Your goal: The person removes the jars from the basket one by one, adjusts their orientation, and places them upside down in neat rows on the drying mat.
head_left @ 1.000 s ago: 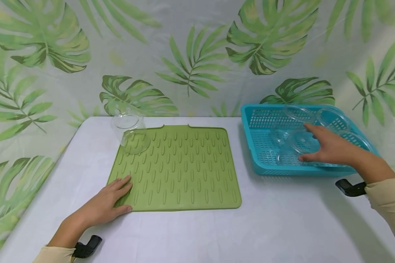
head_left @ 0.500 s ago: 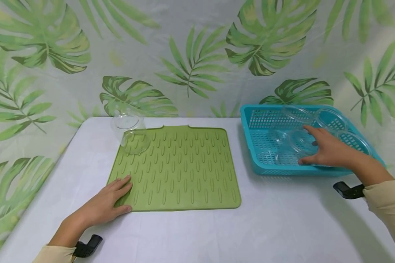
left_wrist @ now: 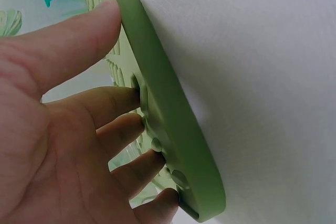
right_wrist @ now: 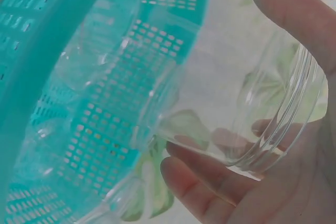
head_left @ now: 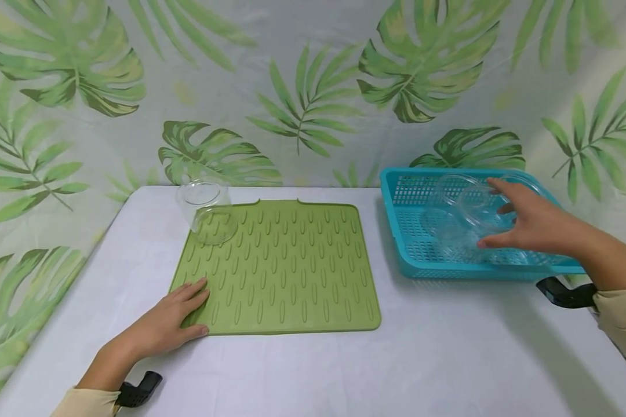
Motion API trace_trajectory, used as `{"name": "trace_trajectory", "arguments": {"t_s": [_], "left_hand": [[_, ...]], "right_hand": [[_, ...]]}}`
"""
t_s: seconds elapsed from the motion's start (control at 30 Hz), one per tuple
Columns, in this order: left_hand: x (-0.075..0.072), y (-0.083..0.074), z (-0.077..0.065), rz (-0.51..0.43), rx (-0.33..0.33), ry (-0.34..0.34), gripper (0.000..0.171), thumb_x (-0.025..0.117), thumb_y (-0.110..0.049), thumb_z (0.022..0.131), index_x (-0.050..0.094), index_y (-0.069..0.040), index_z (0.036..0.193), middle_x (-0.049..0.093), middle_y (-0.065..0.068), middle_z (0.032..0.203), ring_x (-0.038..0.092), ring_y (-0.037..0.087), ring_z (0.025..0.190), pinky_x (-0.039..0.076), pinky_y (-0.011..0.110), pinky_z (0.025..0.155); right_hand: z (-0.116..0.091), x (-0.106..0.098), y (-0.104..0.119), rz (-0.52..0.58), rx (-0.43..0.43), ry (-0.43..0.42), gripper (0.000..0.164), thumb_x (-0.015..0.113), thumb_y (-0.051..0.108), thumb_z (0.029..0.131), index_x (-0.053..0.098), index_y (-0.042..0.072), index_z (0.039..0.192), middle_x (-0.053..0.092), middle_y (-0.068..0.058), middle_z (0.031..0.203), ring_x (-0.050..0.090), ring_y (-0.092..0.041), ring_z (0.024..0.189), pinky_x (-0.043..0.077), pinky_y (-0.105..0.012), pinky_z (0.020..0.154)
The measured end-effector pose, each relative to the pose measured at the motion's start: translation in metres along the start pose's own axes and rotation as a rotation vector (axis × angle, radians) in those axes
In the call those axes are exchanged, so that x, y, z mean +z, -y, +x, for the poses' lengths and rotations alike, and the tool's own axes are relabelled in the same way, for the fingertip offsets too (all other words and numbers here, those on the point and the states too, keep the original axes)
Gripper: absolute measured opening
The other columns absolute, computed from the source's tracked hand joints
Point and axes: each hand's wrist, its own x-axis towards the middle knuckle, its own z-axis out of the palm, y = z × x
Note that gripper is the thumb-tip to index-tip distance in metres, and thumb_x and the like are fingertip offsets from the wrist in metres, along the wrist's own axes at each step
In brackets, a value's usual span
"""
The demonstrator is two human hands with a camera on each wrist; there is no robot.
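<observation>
My left hand (head_left: 172, 318) rests on the front left corner of a green ridged drying mat (head_left: 292, 266), fingers spread over its surface and thumb at the front edge. The left wrist view shows the fingertips (left_wrist: 152, 163) touching the mat near its raised rim. At the right, my right hand (head_left: 537, 223) holds a clear glass cup (head_left: 477, 202) over the blue basket (head_left: 412, 269). Thumb and fingers reach round the cup's sides. In the right wrist view its ringed rim (right_wrist: 286, 124) lies near the palm. Another clear glass cup (head_left: 206, 217) stands on the mat's back left corner.
Several more clear cups sit in the basket, partly hidden by the right hand; one clear cup (right_wrist: 100, 40) shows inside it in the right wrist view. A white cloth (head_left: 313, 370) covers the table. A leaf-print curtain (head_left: 313, 87) hangs behind.
My right hand has shifted slightly right and up, and the cup in its grasp has risen and tilted within the basket area. The left hand has stayed in place.
</observation>
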Motion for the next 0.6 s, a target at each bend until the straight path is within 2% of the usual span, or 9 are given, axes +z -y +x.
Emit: {"name": "trace_trajectory", "arguments": {"t_s": [0.37,0.6], "left_hand": [[-0.0007,-0.0017,-0.0002,-0.003,-0.015,0.004,0.072,0.075,-0.033,0.086,0.049,0.004,0.142,0.035,0.023,0.158,0.031,0.055,0.141,0.034,0.068,0.11],[-0.0007,-0.0022,-0.0007,-0.008,-0.007,-0.003,0.073,0.075,-0.033,0.086,0.048,0.004,0.143,0.035,0.023,0.157,0.032,0.055,0.141,0.035,0.068,0.11]], "right_hand": [[-0.0023,-0.0023,0.0037,0.002,-0.001,-0.001,0.129,0.086,0.043,0.074,-0.003,0.009,0.16,0.025,-0.029,0.159,0.049,-0.053,0.127,0.051,-0.067,0.086],[0.0,-0.0052,0.0092,0.049,-0.041,-0.051,0.123,0.088,0.032,0.075,0.003,0.002,0.159,0.027,-0.032,0.154,0.046,-0.055,0.125,0.048,-0.07,0.088]]}}
